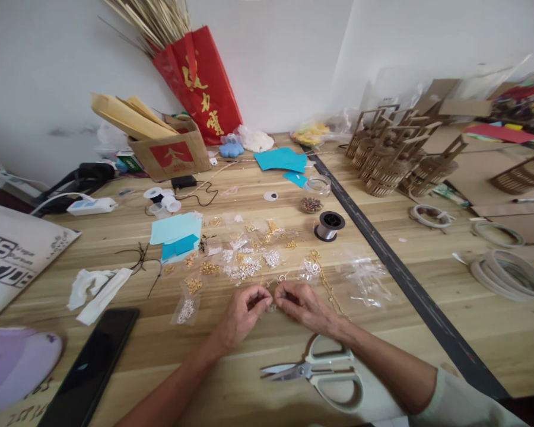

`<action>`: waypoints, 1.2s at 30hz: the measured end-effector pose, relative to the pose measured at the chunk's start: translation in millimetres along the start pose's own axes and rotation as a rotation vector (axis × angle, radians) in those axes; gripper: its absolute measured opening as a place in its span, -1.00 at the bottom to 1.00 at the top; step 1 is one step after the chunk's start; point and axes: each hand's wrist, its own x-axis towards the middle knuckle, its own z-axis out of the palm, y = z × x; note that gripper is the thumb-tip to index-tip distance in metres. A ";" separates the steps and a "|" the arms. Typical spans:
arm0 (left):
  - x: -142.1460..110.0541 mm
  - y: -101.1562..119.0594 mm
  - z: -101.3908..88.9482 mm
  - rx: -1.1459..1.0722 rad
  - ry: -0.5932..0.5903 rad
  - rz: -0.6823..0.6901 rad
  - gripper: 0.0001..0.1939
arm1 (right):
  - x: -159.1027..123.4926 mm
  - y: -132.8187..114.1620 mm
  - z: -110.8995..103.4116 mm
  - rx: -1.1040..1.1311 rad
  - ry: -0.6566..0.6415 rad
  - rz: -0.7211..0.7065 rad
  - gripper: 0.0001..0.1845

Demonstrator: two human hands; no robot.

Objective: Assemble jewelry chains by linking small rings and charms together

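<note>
From my distant seat I see two bare hands meeting at the centre, fingertips nearly touching. The left hand [248, 309] curls, thumb and index finger drawn together. The right hand [303, 305] mirrors it, fingers bent in a pinch. Both forearms reach in diagonally from below, the right one sleeved near the elbow.

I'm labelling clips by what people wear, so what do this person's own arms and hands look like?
Both the left hand and right hand are bare, without gloves; no watch or bracelet shows. A plain, pale grey-green sleeve ends near the right elbow. No sleeve shows on the left arm.
</note>
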 end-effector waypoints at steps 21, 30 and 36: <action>-0.2 -10.4 4.1 0.134 0.092 0.036 -0.89 | -0.3 -1.1 -0.6 -0.013 0.001 -0.007 -0.85; -1.4 -2.0 0.4 0.107 0.051 0.048 -0.83 | 0.6 2.1 0.0 -0.019 0.003 0.007 -0.84; -0.3 -5.1 -0.4 0.096 0.053 0.039 -0.84 | 0.7 0.1 0.8 -0.045 0.020 0.004 -0.85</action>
